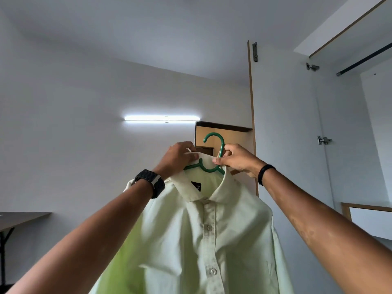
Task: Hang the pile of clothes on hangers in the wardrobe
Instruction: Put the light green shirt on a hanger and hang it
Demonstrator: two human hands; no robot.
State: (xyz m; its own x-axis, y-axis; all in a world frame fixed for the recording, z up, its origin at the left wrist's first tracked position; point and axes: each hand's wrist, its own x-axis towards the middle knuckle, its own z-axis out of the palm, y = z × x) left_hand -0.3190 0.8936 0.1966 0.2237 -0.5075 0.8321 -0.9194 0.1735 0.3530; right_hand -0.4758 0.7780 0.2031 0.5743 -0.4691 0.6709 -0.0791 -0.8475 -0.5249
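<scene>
A pale green button shirt (203,234) hangs in front of me on a green plastic hanger (220,145), held up high. My left hand (178,158) pinches the left side of the shirt's collar. My right hand (235,159) grips the hanger's neck and pinches the right side of the collar. The hanger's hook sticks up free between the two hands. The wardrobe's dark rail (364,60) runs at the upper right, apart from the hook.
The open white wardrobe door (284,124) stands just right of the shirt, with hinges on its inner face. A lit tube light (162,118) is on the wall behind. A dark table (19,218) juts in at the left edge. A wardrobe shelf (369,209) shows at the lower right.
</scene>
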